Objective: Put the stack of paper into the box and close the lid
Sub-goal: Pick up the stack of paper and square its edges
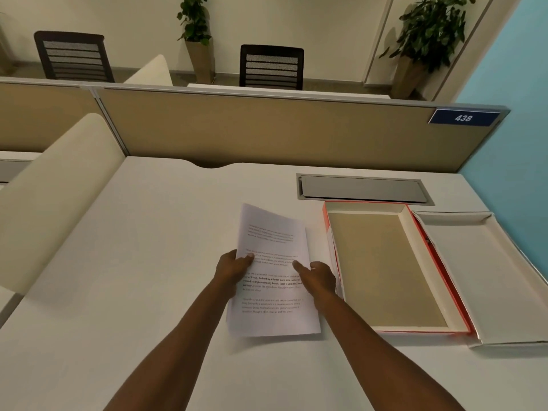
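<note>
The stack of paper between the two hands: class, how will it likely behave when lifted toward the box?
Probably floppy: the stack of paper looks thin, and its far end already curves. Likely light, since the left hand and right hand hold it by the edges. Loose sheets may slide apart; one peeks out on the right.

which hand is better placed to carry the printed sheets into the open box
Right. The right hand grips the white printed paper stack on the edge nearest the open orange-sided cardboard box; the left hand holds the far edge.
</note>
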{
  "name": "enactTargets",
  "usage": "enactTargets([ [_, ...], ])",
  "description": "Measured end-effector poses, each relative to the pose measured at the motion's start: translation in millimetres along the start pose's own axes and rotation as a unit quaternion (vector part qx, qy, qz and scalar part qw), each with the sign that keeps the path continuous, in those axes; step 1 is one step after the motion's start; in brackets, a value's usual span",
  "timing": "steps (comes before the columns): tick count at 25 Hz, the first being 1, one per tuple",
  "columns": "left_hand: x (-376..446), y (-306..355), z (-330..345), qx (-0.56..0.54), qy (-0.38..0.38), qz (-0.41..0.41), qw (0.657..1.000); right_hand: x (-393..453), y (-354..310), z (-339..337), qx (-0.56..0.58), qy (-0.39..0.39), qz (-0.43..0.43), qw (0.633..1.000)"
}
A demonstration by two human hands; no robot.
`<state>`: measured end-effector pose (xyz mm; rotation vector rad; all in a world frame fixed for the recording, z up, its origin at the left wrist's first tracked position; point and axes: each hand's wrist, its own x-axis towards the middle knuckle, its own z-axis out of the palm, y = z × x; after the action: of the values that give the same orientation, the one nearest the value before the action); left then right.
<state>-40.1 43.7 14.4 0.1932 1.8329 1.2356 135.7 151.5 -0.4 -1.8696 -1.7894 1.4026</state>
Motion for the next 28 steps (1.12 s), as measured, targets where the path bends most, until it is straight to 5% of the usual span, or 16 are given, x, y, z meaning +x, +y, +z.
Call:
enactTargets([
  [3, -18.4, -3.3, -14.8, -0.040, -0.075, 0.045, 0.995, 5.5, -8.3, -16.1, 0.164, -0.082, 0.010, 0.983],
  [7, -34.9, -4.7, -29.7, -0.055, -0.117, 0.110, 0.986, 7.7, -14.0, -32.5, 0.351, -0.253, -0.011, 0.901],
  [15, -51.3, 11.8, -28.7, 0.011, -0.065, 0.268, 0.961, -32.1, -27.9, -34.0, 0.326, -0.064, -0.215, 0.918],
  [28, -51.7, -14.5, -18.0, 0.000, -0.002, 0.282, 0.960, -51.1, -6.8, -38.5, 0.216, -0.057, -0.264, 0.938],
])
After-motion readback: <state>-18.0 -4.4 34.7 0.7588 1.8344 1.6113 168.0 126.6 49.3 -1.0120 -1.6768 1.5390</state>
